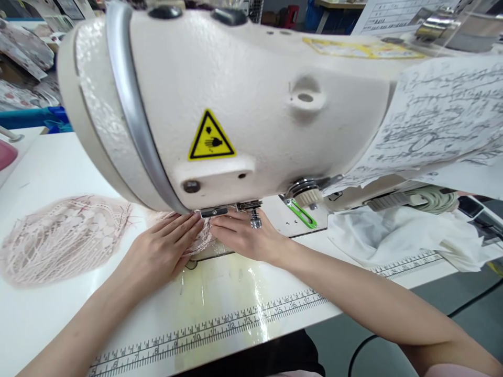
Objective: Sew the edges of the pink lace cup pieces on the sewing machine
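Fingers flat, left hand (163,248) rests on lace (203,240), likely steadying it beneath sewing machine (251,99); right hand (247,235), grip unclear.

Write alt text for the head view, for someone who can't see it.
A left hand lies flat on pale pink lace, a right hand at its edge, under a white sewing machine with a yellow warning sticker. Another lace piece lies left on the white table; white cloth lies right.

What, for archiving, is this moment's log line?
left hand: flat on pale-pink lace fabric | right hand: at its edge | white sewing machine: above both
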Motion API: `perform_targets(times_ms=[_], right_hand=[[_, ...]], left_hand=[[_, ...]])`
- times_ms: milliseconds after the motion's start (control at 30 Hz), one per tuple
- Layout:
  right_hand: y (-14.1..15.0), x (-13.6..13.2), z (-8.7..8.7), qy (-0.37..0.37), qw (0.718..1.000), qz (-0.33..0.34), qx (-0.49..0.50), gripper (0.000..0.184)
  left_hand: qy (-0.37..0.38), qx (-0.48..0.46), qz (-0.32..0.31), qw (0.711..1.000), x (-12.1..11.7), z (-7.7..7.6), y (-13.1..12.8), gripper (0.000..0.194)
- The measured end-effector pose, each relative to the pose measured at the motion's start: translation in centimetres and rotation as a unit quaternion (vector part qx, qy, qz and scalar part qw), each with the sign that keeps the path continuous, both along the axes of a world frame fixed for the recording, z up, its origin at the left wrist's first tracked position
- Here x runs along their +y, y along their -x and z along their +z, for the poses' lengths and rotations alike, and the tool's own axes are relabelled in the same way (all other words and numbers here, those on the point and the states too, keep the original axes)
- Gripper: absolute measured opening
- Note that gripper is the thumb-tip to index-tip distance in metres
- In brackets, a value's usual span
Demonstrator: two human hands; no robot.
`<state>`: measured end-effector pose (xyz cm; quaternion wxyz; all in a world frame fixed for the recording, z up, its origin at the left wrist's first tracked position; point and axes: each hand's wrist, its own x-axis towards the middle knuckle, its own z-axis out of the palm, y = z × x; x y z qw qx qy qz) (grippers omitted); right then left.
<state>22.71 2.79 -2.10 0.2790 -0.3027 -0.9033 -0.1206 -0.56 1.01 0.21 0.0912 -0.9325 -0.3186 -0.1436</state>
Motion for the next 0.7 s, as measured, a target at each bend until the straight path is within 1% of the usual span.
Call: perform_targets(times_ms=[133,267,433,700], right_hand=[[0.15,0.21,-0.75,0.012,0.999,0.042,0.007,0.023],[0.24,0.26,-0.71,-0.005,0.997,0.075,0.003,0.020],[0.17,0.31,-0.34,-0.019,0.997,0.080,0.005,0.017],[0.29,0.50,-0.35,-0.025,0.995,0.093,0.012,0.021]], left_hand=[[-0.004,-0.001,0.014,1.000,-0.09,-0.16,-0.13,0.049],[-0.004,-0.001,0.026,1.000,-0.21,-0.09,-0.45,0.049],[-0.029,0.019,0.017,0.999,-0.22,0.11,-0.71,0.042],[-0.022,0.010,0.036,0.999,-0.38,-0.32,-0.87,0.040]])
